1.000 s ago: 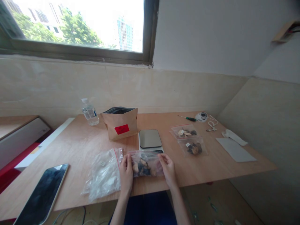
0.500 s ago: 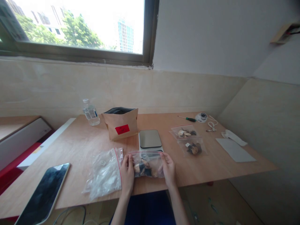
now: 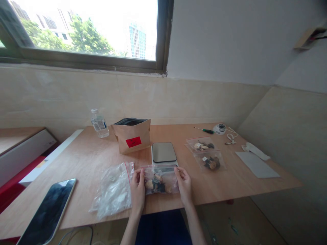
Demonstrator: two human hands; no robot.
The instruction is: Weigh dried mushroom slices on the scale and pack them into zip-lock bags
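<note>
The person's left hand pinches one end of a clear bag of dried pieces; the right hand grips its other end, so it spans between them. Just beyond both hands sits a scale. Plastic bags lie beside the left hand, packets beyond the right.

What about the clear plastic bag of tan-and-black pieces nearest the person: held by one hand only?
No, the left hand and right hand grip the clear plastic bag at opposite sides.
</note>
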